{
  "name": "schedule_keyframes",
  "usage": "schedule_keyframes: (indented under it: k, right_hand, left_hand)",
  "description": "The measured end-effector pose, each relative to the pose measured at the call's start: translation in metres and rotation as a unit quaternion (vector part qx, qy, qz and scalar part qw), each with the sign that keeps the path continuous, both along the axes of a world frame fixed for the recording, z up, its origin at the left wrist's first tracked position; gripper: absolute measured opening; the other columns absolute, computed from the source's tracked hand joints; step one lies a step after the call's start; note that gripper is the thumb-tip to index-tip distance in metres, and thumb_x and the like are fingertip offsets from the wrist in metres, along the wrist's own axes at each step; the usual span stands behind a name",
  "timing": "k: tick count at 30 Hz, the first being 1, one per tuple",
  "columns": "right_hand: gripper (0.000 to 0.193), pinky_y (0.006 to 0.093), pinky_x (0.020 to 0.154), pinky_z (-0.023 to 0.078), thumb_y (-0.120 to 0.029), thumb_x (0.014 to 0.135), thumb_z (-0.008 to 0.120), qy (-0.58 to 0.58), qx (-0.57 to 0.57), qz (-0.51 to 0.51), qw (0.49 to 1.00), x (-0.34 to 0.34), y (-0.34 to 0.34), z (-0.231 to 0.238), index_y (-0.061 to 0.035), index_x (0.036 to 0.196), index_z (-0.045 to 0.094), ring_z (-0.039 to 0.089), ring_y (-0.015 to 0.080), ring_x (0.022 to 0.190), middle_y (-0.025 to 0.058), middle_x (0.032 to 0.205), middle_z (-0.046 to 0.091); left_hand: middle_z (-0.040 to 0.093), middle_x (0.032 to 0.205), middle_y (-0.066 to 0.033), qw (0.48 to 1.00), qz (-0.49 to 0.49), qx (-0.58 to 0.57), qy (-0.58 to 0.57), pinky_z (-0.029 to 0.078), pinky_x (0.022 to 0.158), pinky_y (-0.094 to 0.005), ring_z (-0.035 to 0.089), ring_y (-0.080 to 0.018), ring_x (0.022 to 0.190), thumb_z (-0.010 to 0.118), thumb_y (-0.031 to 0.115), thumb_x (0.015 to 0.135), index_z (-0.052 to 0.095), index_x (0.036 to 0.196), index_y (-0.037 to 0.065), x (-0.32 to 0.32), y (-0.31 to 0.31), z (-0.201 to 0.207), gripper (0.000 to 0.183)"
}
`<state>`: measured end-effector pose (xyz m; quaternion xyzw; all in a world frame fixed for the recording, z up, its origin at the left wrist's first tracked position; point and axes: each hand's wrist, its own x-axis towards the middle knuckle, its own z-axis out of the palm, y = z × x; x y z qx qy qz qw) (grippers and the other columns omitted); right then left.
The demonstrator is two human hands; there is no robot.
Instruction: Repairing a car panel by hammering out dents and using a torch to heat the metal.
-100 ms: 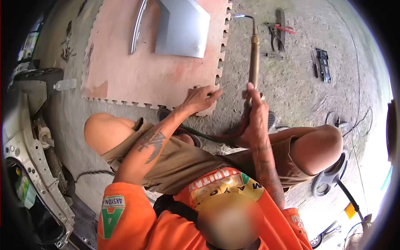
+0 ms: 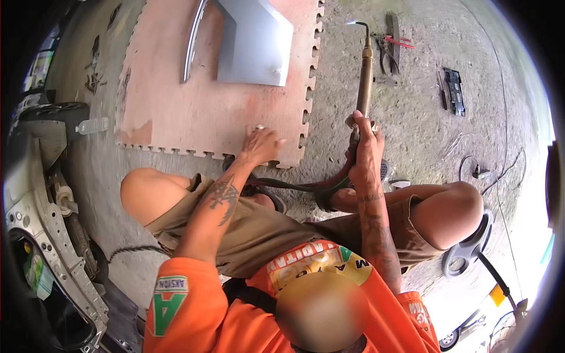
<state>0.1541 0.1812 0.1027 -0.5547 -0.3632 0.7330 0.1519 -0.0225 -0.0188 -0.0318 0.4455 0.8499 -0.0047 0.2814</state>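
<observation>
My right hand (image 2: 367,144) is wrapped round the handle of a brass gas torch (image 2: 364,85), which points away from me. A small bluish-white flame (image 2: 351,22) burns at its bent tip. Dark red and green hoses (image 2: 288,183) run from the handle across my feet. My left hand (image 2: 263,146) is over the near edge of the pink foam mat (image 2: 194,117), its fingers curled. A tiny pale, shiny thing (image 2: 259,127) shows at those fingers; I cannot make out what it is. Farther off on the mat lie a silver-grey panel (image 2: 253,50) and a narrow curved metal strip (image 2: 193,47).
Pliers with red handles (image 2: 397,42) and a flat metal bar lie on the rough concrete right of the flame. A black plastic part (image 2: 455,91) is farther right. At left are a plastic bottle (image 2: 92,126) and a bare car body part (image 2: 44,253).
My left hand has moved left over the mat, and its fingers are more curled. The torch tip has shifted slightly right, still lit.
</observation>
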Motion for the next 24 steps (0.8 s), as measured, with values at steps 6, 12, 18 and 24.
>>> schedule_keyframes:
  k: [6,12,18,24]
  right_hand:
    - [0.042,0.0231,0.052,0.036,-0.038,0.096,0.064,0.035,0.290,-0.116,0.949,-0.019,0.016,-0.084,-0.0017,0.114,0.055,0.046,0.0075,0.061,0.0002,0.076,0.057]
    - [0.040,0.0269,0.039,0.031,-0.049,0.099,0.051,0.077,-0.022,-0.111,0.991,-0.038,0.036,-0.145,-0.0110,0.088,0.055,0.040,0.0091,0.044,-0.0012,0.060,0.048]
    - [0.042,0.0375,0.053,0.048,-0.041,0.097,0.051,-0.140,0.076,0.008,0.987,-0.011,0.034,-0.197,-0.0016,0.106,0.063,0.060,0.0258,0.055,0.0162,0.074,0.067]
    - [0.039,0.0466,0.085,0.051,-0.018,0.081,0.066,-0.244,0.466,0.005,0.850,-0.006,0.050,0.000,0.0037,0.113,0.065,0.067,0.0420,0.089,0.0277,0.094,0.068]
  left_hand:
    - [0.064,0.115,-0.0151,0.955,0.241,0.154,0.073,0.027,0.109,-0.0599,0.061,-0.0318,0.110,0.056,0.034,0.094,0.065,0.112,0.003,-0.075,-0.018,-0.036,0.037]
    - [0.051,0.136,-0.0083,0.395,0.675,0.424,-0.457,0.028,0.104,-0.0466,0.044,-0.0212,0.128,0.056,0.049,0.093,0.048,0.132,0.009,-0.149,0.045,-0.040,0.056]
    - [0.050,0.132,0.0006,0.399,0.701,0.389,-0.444,0.027,0.091,-0.0494,0.042,-0.0173,0.122,0.042,0.051,0.098,0.047,0.129,0.019,-0.150,0.074,0.012,0.045]
    - [0.060,0.082,-0.0112,0.486,0.589,0.457,-0.457,0.048,0.065,-0.0419,0.059,-0.0286,0.074,0.055,0.042,0.092,0.056,0.098,0.007,-0.147,0.039,0.094,0.036]
